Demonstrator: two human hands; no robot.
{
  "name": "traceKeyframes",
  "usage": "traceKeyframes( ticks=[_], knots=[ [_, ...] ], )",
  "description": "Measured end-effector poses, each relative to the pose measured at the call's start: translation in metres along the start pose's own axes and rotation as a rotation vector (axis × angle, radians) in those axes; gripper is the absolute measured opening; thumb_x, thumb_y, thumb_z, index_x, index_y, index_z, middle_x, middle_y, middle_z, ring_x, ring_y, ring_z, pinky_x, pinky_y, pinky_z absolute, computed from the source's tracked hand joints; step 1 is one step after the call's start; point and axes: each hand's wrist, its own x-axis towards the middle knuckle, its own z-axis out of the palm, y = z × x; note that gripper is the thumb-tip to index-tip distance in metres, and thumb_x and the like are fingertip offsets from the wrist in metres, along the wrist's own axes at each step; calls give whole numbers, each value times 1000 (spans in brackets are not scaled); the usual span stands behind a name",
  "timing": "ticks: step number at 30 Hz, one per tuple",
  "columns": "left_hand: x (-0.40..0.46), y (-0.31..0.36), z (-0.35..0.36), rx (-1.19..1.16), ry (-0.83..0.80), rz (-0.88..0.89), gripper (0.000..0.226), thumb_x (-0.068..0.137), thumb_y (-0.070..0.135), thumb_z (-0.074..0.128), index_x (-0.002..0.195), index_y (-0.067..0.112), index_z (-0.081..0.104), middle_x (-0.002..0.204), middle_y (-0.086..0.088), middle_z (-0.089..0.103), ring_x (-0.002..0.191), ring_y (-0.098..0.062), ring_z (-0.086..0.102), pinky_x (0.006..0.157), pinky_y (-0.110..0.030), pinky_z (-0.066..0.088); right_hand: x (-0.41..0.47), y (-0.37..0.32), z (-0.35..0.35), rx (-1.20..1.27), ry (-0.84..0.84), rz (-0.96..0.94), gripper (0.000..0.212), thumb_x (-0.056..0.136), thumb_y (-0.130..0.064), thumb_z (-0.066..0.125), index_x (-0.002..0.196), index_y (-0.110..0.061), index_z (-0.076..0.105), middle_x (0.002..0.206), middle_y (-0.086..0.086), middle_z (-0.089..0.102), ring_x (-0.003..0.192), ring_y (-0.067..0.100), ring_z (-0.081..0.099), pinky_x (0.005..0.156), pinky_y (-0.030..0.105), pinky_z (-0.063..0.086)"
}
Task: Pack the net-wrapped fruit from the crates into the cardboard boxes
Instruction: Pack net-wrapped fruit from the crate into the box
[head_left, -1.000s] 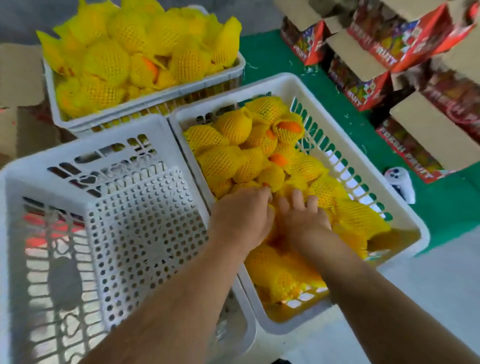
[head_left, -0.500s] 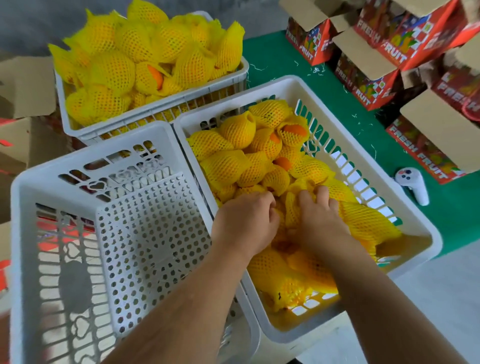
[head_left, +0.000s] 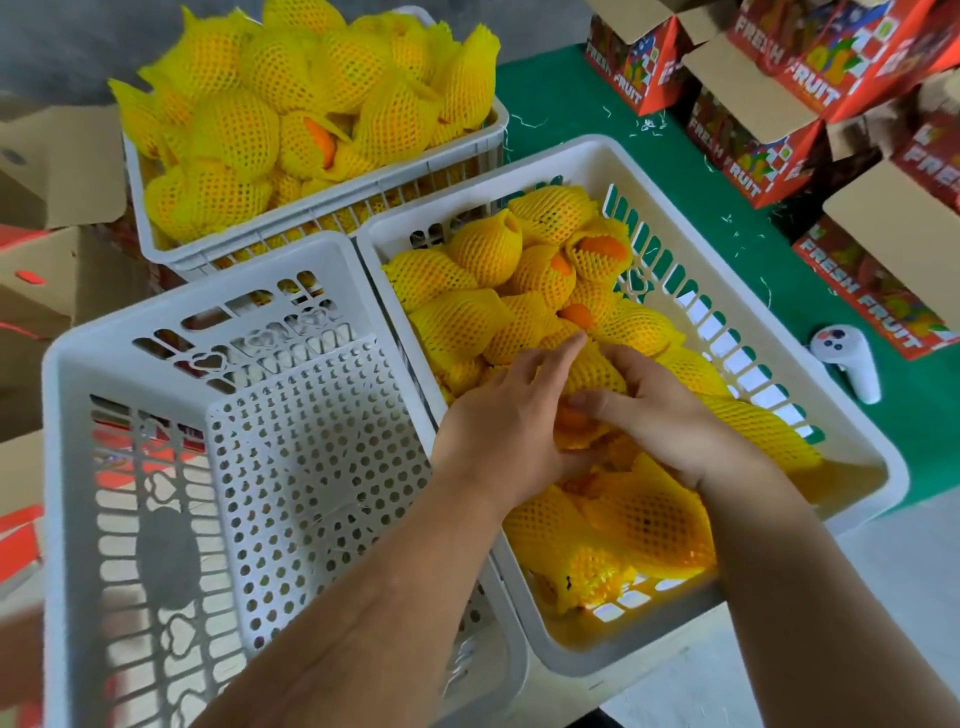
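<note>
Lifted slightly, both hands, left and right, now grip one net-wrapped fruit.

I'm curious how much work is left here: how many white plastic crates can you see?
3. An empty crate sits front left, a part-full crate where both hands work sits front right, and a heaped crate sits behind them. Others may lie out of view.

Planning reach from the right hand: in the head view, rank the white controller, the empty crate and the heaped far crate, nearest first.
From the right hand:
1. Controller, to its right on the green mat.
2. Empty crate, to its left.
3. Heaped far crate, up-left, behind.
The first two are close.
</note>
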Motion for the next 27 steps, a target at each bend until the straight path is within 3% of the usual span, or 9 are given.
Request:
traceKeyframes(
  ticks=[3, 6, 8, 10, 12, 14, 16, 21, 27],
  knots=[
    [-1, 0, 1, -18, 48, -9, 91, 82, 67, 72, 153, 42, 23, 148, 9, 46, 114, -21, 65, 63, -39, 60, 1, 4, 7, 81, -83, -24, 57, 75, -48, 74, 127, -30, 60, 107, 0, 73, 87, 19, 72, 61, 33, 57],
    [0, 0, -1, -100, 136, -78, 85, 86, 54, 74, 153, 31, 28, 151, 3, 40, 127, -22, 57, 74, -37, 59, 13, 8, 3, 214, 161, -5, 42, 79, -45, 57, 120, -35, 59, 116, 2, 66, 93, 20, 66, 74, 37, 56],
    [1, 1, -3, -114, 231, -96, 83, 92, 53, 69, 157, 23, 26, 154, -3, 37, 137, -23, 47, 90, -35, 57, 18, 17, 2, -282, 195, -140, 40, 81, -39, 60, 121, -34, 58, 117, 0, 63, 97, 24, 63, 78, 38, 53],
    [1, 3, -5, -125, 257, -102, 85, 96, 58, 61, 160, 19, 21, 158, -6, 33, 144, -23, 40, 101, -35, 52, 21, 36, 17, -937, -149, -192, 73, 84, -39, 71, 149, -29, 39, 143, 3, 48, 126, 31, 51, 100, 45, 48],
    [1, 4, -6, -148, 247, -122, 87, 97, 62, 56, 162, 20, 16, 161, -5, 29, 147, -23, 36, 104, -36, 52, 22, 50, 36, -1164, -358, -107, 103, 88, -39, 71, 162, -23, 1, 164, 6, 16, 146, 37, 29, 114, 52, 37],
    [2, 6, -7, -165, 251, -143, 86, 97, 65, 49, 162, 22, 13, 162, -4, 26, 147, -23, 37, 99, -38, 54, 26, 53, 45, -1251, -290, -149, 106, 91, -38, 68, 162, -21, -10, 167, 7, 6, 149, 38, 26, 113, 52, 40],
    [1, 8, -8, -172, 262, -145, 82, 99, 65, 43, 162, 22, 12, 161, -4, 26, 144, -24, 41, 92, -39, 57, 29, 51, 47, -1318, -237, -206, 106, 91, -40, 69, 162, -22, -8, 166, 8, 10, 147, 37, 31, 108, 50, 46],
    [0, 7, -7, -216, 267, -145, 75, 102, 61, 37, 162, 22, 15, 160, -4, 26, 140, -26, 45, 85, -40, 58, 25, 45, 43, -1155, -217, -60, 103, 80, -44, 77, 159, -32, 12, 154, 10, 30, 137, 40, 40, 107, 52, 45],
    [0, 4, -4, -308, 314, -111, 71, 104, 57, 35, 161, 16, 22, 158, -8, 30, 140, -27, 45, 90, -43, 60, 15, 31, 30, -941, -218, -34, 107, 70, -40, 88, 154, -26, 22, 146, 12, 42, 122, 35, 56, 96, 46, 52]
  ],
)
